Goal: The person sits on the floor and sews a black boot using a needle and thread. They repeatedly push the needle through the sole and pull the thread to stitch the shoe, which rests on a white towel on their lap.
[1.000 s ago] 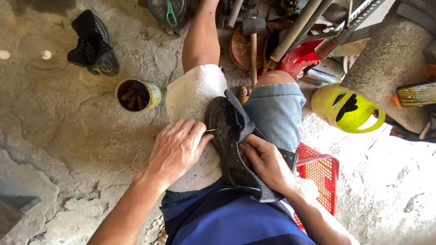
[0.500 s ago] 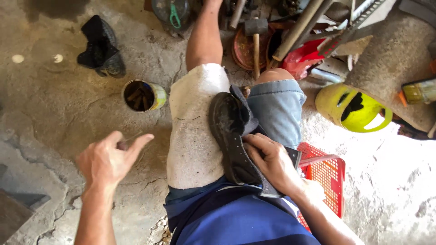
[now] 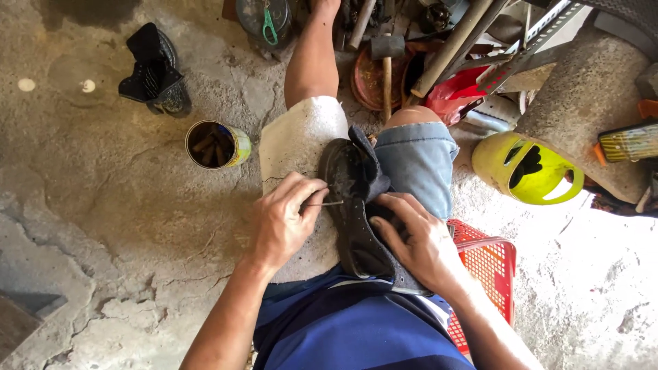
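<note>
Left hand [image 3: 281, 223] back from out at the side, fingers now pinching a thin needle [image 3: 323, 203] against the dark shoe's [image 3: 356, 219] edge.

Person wears a dark blue shirt [image 3: 356, 329] with lighter stripes and light blue denim shorts [image 3: 418, 164], hem turned up at the knee. Forearms, left hand [image 3: 281, 223], right hand [image 3: 418, 240] and shins bare; no gloves.
</note>
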